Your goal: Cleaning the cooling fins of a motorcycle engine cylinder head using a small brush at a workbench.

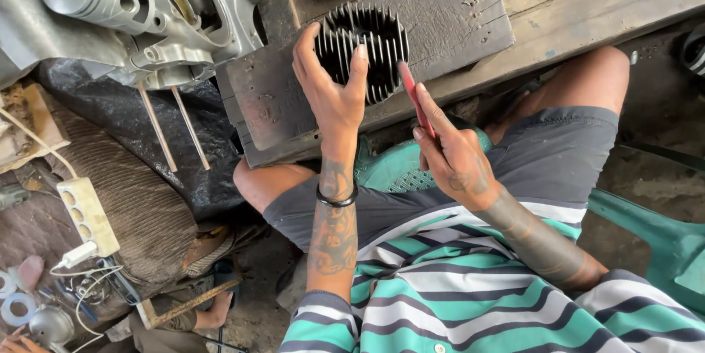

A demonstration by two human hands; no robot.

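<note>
Head view, looking down: nearest is the person's striped shirt (455, 287) in green, white and dark bands, with grey shorts (514, 169) over bent knees and a green plastic seat (661, 243) beneath. From there both forearms reach forward. The right hand (455, 158) pinches a slim red tool (415, 96) between thumb and fingers, its grip narrow and closed on the handle, the tip lying against the near right edge of a dark finned engine cylinder (367, 48). The left hand (330, 81), with a black band at the wrist, wraps the cylinder's left side, thumb on the near fins and fingers curled over the far rim, a wide grip that holds the part. The cylinder rests on a dark worn wooden block (440, 15), which lies on the plank surface (587, 0) in front of the knees. To the left, lower down, a white power strip (88, 213) lies on a brown ribbed cloth (139, 213). Farther off at upper left sits a grey metal engine case (147, 8) with two thin studs (172, 129) pointing out towards the person, over black sheeting (110, 110).
</note>
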